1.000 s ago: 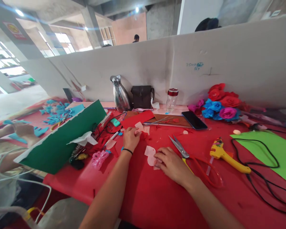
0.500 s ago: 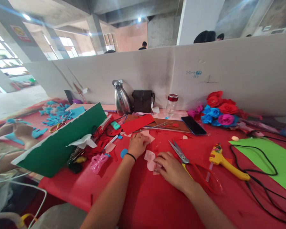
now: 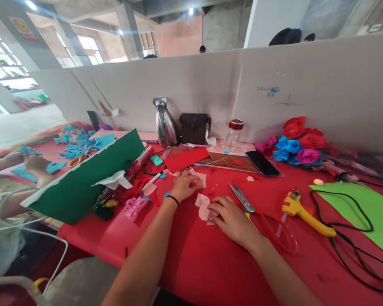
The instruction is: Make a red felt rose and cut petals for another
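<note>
Well, both my hands are down on the red worktop (image 3: pixel 194 263), fingers bent. My left hand (image 3: pixel 185 186) is the farther one, a dark band round its wrist, fingers curled over some pale pink scraps (image 3: pixel 203 178); whether it's pinching one or just pressing, I cannot tell. My right hand (image 3: pixel 221 211), nearer me, has its fingertips at the right edge of a rounded pink cutout (image 3: pixel 203 208), which lies flat between my two hands; a grip there, too, I cannot make out. Just beside that right hand come the scissors (image 3: pixel 242 198), red-handled, blades slightly apart and aimed away from me. Farther right it's the yellow glue gun (image 3: pixel 306 214) on its side, then a bright green sheet (image 3: pixel 367 208) with black cord looping across it. Over on my left: a pink openwork piece (image 3: pixel 135 208), and a dark green board (image 3: pixel 92 180) standing on edge. Straight ahead there's a red sheet (image 3: pixel 187 159), with a phone (image 3: pixel 262 163) lying off to its right, and behind them the steel jug (image 3: pixel 166 125), dark bag (image 3: pixel 194 128) and red-lidded jar (image 3: pixel 233 135) lined up before the partition (image 3: pixel 210 85). Paper-like flowers (image 3: pixel 301 142), red, blue and magenta, bunch up at the right, and beyond the board a co-worker's hands (image 3: pixel 36 163) hold something blue.
</note>
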`<move>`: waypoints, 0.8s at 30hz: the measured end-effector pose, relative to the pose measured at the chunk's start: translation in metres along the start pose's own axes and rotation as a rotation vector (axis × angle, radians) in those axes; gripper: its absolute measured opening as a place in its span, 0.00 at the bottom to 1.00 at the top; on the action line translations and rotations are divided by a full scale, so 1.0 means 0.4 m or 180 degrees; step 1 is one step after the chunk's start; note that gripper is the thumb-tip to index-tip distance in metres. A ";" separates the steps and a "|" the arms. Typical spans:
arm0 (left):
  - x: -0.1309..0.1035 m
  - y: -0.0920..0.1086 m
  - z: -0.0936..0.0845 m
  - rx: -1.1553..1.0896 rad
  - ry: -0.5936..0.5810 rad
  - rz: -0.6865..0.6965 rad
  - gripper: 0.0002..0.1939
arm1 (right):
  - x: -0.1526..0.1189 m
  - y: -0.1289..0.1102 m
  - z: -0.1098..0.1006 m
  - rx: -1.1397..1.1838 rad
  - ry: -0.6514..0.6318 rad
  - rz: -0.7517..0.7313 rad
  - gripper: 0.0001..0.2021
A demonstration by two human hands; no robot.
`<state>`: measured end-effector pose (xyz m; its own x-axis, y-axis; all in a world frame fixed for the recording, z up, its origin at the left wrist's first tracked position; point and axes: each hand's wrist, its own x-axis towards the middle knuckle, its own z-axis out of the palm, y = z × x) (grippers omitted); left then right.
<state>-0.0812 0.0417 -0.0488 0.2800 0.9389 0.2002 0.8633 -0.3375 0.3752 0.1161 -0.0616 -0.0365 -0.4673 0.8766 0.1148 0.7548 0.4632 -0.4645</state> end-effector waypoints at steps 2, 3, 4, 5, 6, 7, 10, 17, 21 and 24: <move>-0.004 0.010 0.001 0.0019 -0.0047 0.0078 0.15 | -0.001 0.002 0.002 0.0009 0.0011 -0.0016 0.11; -0.006 0.014 0.001 0.0042 -0.0033 0.0074 0.14 | -0.001 0.004 0.004 0.0012 0.0015 -0.0026 0.11; -0.007 0.017 0.000 0.0082 0.0005 0.0012 0.13 | -0.001 0.005 0.006 0.0017 0.0021 -0.0033 0.11; -0.009 0.020 -0.002 0.0134 0.0051 -0.0099 0.14 | -0.001 0.007 0.008 0.0023 0.0031 -0.0041 0.12; -0.010 0.021 -0.004 0.0192 0.0095 -0.0240 0.14 | -0.001 0.010 0.010 0.0031 0.0049 -0.0053 0.12; -0.011 0.022 -0.006 0.0248 0.0143 -0.0402 0.14 | -0.001 0.012 0.012 0.0040 0.0074 -0.0066 0.12; -0.010 0.022 -0.013 0.0301 0.0315 -0.0750 0.16 | -0.002 0.019 0.018 0.0060 0.0137 -0.0101 0.12; -0.022 0.035 -0.010 0.0336 -0.0314 -0.0094 0.20 | -0.001 0.023 0.021 0.0001 0.0139 -0.0120 0.11; -0.018 0.035 0.007 0.0410 -0.0083 -0.0329 0.19 | -0.001 0.018 0.016 0.0045 0.0112 -0.0092 0.11; -0.008 0.025 0.011 0.0167 0.0153 -0.0314 0.18 | -0.001 0.012 0.010 0.0069 0.0023 -0.0044 0.12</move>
<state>-0.0714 0.0357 -0.0497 0.1733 0.9626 0.2083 0.9068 -0.2385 0.3476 0.1181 -0.0603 -0.0422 -0.4741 0.8711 0.1277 0.7381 0.4723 -0.4817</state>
